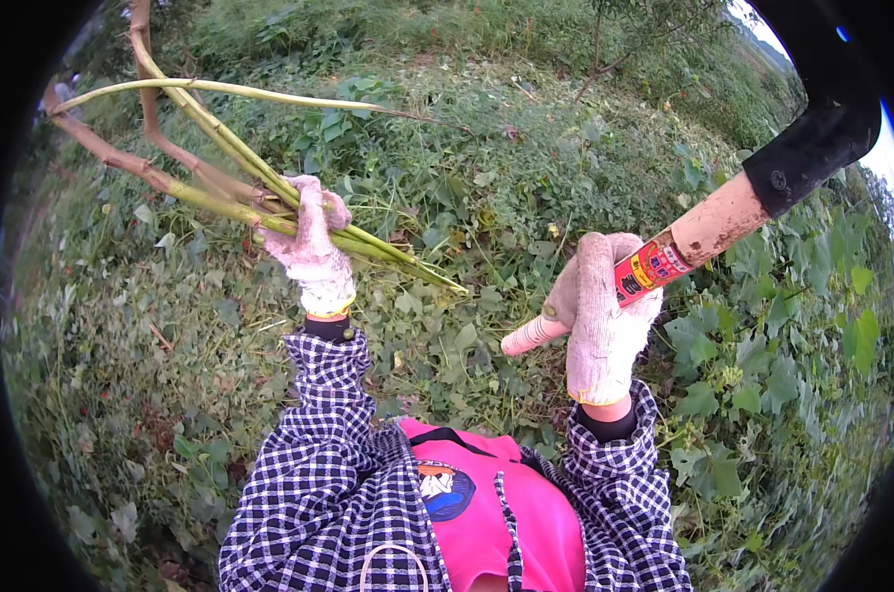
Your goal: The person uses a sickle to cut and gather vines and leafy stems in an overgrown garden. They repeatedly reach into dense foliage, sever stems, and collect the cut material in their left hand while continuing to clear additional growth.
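My left hand (pixel 312 248), in a dirty white knit work glove, is closed around several cut plant stems (pixel 228 144). They are green near the hand and brown and woody toward the upper left; their slender green ends stick out to the right. In my right hand (pixel 606 318), gloved alike, is the wooden handle (pixel 720 218) of a long-necked hand tool, held at a slant. A red label with writing wraps the handle. Its black metal neck (pixel 813 155) bends upward at the upper right. The tool's working end cannot be made out against the dark picture rim.
Low leafy vines (pixel 432 333) and weeds cover the ground before me. Broad-leaved plants (pixel 720 414) grow thick on the right. A thin-branched shrub (pixel 609 66) stands at the far upper right. Some paler, flattened growth (pixel 484 89) lies farther off.
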`<state>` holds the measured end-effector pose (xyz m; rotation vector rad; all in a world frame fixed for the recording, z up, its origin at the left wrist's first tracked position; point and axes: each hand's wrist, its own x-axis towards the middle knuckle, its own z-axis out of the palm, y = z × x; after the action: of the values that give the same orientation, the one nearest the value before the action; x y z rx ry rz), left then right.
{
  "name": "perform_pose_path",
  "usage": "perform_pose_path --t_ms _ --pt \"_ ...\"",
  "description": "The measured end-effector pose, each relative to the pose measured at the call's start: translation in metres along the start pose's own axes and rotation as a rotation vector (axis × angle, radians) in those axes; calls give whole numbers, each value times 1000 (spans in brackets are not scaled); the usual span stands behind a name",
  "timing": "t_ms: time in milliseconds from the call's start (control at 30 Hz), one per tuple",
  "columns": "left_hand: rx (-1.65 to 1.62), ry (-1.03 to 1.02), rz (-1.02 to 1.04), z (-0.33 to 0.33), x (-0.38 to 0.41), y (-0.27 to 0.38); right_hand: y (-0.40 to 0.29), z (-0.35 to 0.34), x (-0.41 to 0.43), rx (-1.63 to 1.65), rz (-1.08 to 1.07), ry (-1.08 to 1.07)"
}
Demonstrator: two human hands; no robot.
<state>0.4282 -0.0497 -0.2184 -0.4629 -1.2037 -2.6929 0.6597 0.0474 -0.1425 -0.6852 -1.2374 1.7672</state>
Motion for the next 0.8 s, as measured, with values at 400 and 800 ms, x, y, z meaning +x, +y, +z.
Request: perform_pose_path --t_ms 400,800 --pt "66 157 242 18 49 40 158 -175 -65 -1175 681 -149" --pt "172 336 80 20 -7 -21 89 -31 -24 -765 73 -103"
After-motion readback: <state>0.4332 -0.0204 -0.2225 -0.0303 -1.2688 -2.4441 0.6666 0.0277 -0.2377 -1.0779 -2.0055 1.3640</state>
